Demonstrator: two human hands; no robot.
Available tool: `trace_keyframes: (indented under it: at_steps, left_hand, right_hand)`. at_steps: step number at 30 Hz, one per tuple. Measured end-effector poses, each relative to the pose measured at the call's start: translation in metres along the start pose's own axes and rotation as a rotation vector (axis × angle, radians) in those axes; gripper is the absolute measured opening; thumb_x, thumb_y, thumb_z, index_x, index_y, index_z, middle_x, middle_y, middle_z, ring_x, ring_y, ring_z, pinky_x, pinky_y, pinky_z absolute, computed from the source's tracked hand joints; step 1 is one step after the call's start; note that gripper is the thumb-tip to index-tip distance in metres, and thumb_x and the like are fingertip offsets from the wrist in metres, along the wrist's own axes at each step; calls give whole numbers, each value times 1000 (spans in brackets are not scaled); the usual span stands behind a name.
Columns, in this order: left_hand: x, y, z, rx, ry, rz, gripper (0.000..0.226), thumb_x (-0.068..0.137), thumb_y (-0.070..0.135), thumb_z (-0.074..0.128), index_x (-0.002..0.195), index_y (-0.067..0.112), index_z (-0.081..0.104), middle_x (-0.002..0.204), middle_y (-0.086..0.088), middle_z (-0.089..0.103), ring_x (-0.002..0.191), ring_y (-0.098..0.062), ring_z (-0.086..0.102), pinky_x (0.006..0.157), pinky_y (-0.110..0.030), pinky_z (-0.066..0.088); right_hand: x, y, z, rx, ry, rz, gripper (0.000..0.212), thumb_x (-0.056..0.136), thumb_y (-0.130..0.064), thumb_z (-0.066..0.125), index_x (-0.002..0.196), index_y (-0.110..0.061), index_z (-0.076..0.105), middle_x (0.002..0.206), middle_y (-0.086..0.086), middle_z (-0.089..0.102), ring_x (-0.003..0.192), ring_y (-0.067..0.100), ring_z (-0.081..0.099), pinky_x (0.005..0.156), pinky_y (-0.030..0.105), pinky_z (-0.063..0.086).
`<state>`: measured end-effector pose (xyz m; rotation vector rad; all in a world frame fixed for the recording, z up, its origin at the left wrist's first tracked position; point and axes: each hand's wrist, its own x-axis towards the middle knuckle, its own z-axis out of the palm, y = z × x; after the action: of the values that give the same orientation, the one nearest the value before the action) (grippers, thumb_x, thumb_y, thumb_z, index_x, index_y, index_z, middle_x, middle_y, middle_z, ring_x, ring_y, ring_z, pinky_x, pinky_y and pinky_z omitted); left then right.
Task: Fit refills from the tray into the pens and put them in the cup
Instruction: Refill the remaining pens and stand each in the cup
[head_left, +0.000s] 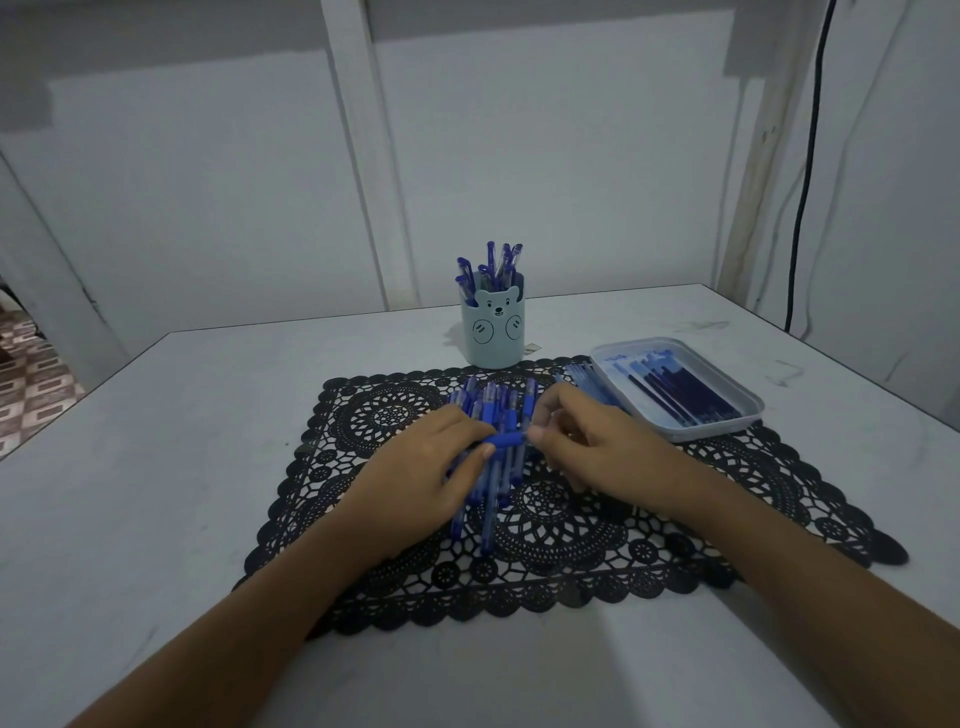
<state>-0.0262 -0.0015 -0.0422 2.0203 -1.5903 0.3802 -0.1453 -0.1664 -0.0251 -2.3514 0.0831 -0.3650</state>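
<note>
I see the left hand (426, 467) and the right hand (592, 447) both pinching one blue pen (505, 440) over the pen pile (493, 408).

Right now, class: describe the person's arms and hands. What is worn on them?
The left forearm and right forearm are bare to the frame edge: no sleeves show. The left hand and right hand wear no gloves; no watch, bracelet or ring shows.

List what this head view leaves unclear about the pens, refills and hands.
1. Head view: whether the held pen holds a refill; the left hand and right hand cover its ends.
2. Head view: how many loose pens lie on the mat; both hands cover part of the pile.
3. Head view: the count of the refills in the tray; dim, small, overlapping.
</note>
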Motion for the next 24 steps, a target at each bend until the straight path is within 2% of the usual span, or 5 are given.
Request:
trace_keyframes:
  at_steps: [12, 16, 19, 21, 24]
  left_hand:
    - [2, -1, -1, 38, 57, 9, 34, 91, 31, 40, 102, 10, 64, 88, 4, 59, 81, -3, 45, 75, -15, 35]
    - [1, -3, -2, 42, 48, -25, 37, 91, 34, 38, 104, 10, 63, 88, 3, 59, 81, -2, 45, 77, -11, 34]
    - [0, -7, -2, 61, 35, -63, 41, 91, 37, 36, 107, 10, 63, 89, 5, 57, 82, 1, 43, 79, -7, 32]
    - [0, -8, -2, 63, 26, -85, 43, 90, 38, 35, 108, 11, 62, 89, 8, 55, 82, 2, 43, 80, -2, 30]
    - [0, -9, -1, 63, 16, -93, 44, 89, 39, 34, 108, 12, 62, 89, 8, 55, 82, 2, 44, 80, 0, 30]
  right_hand:
    - [1, -2, -1, -58, -15, -40, 19, 95, -27, 45, 76, -27, 48, 56, -8, 48, 48, 2, 44, 53, 21, 36]
    - [5, 4, -7, -97, 37, -16, 26, 95, -36, 38, 90, -21, 58, 75, -3, 56, 65, 6, 47, 62, 22, 37]
    - [7, 18, -15, -393, 97, -18, 28, 96, -27, 39, 118, -21, 57, 105, -1, 52, 98, 11, 46, 84, 26, 37]
    - [8, 28, -16, -647, 31, -13, 37, 94, -28, 43, 130, -30, 48, 120, -2, 43, 110, 16, 37, 93, 32, 33]
    - [8, 30, -14, -789, -79, 11, 34, 92, -38, 46, 126, -35, 50, 128, -6, 37, 116, 17, 32, 97, 37, 30]
